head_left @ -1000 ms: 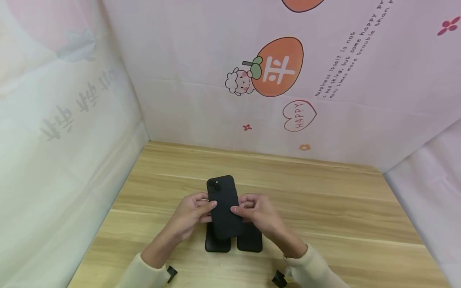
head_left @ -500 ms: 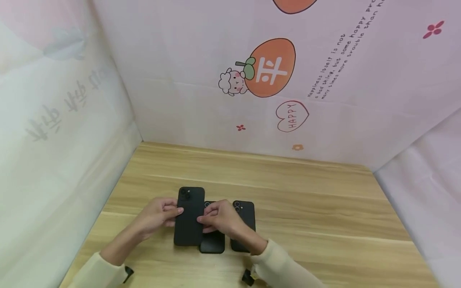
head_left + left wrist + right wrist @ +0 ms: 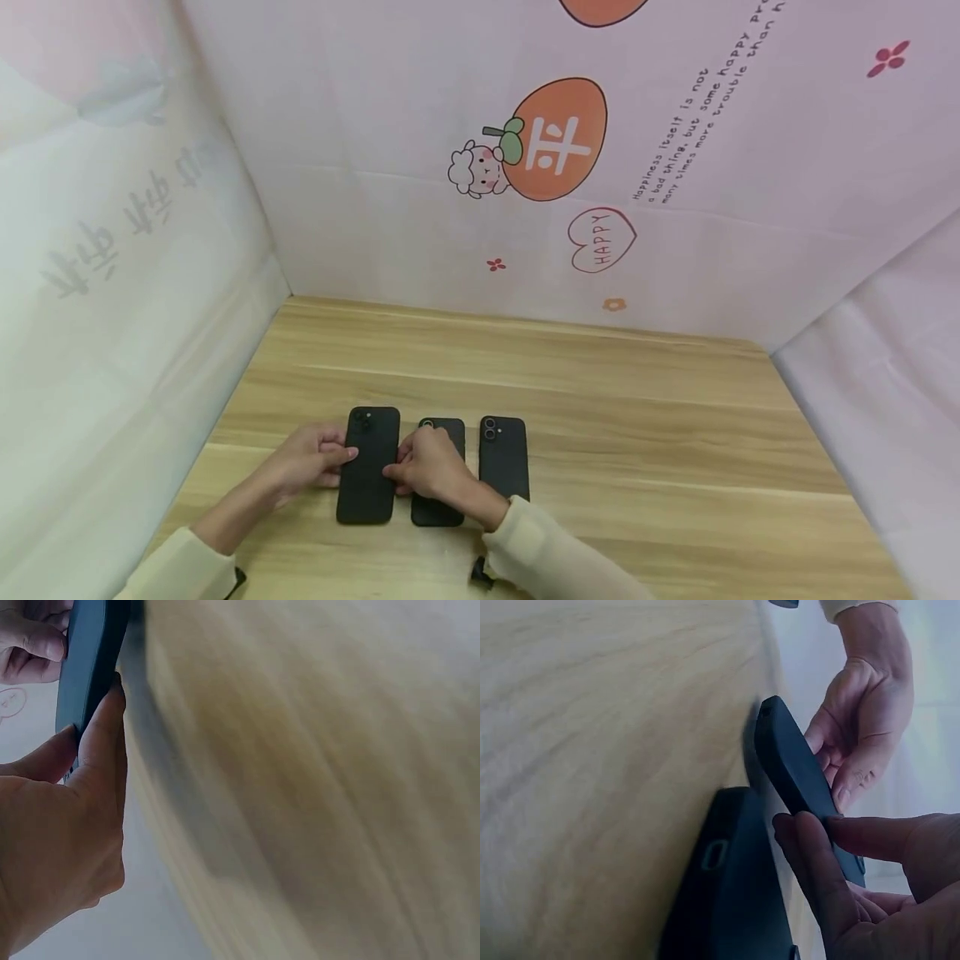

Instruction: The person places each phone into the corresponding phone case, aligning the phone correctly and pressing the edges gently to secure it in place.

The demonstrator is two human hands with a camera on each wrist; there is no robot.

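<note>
A black smartphone (image 3: 367, 475), camera side up, is held by its long edges between both hands at the left of two other phones. My left hand (image 3: 303, 460) pinches its left edge, thumb on top. On the opposite edge, the thumb and fingers of my right hand (image 3: 435, 467) grip it. Seen from the right wrist, the held phone (image 3: 799, 769) hovers just off the wood, slightly tilted. Under my right hand lies a second black phone (image 3: 437, 510), partly covered. A third black phone (image 3: 504, 457) lies to its right, its lower end behind my wrist.
All this is on a light wood-grain table (image 3: 637, 433). A printed fabric wall (image 3: 375, 208) stands along its far edge, with more fabric at the left and right sides. Small black pieces (image 3: 482, 573) sit at both cuffs.
Both hands have carried the held phone left and down from above the other two, straightening it. The two lying phones, earlier mostly covered, now show side by side.
</note>
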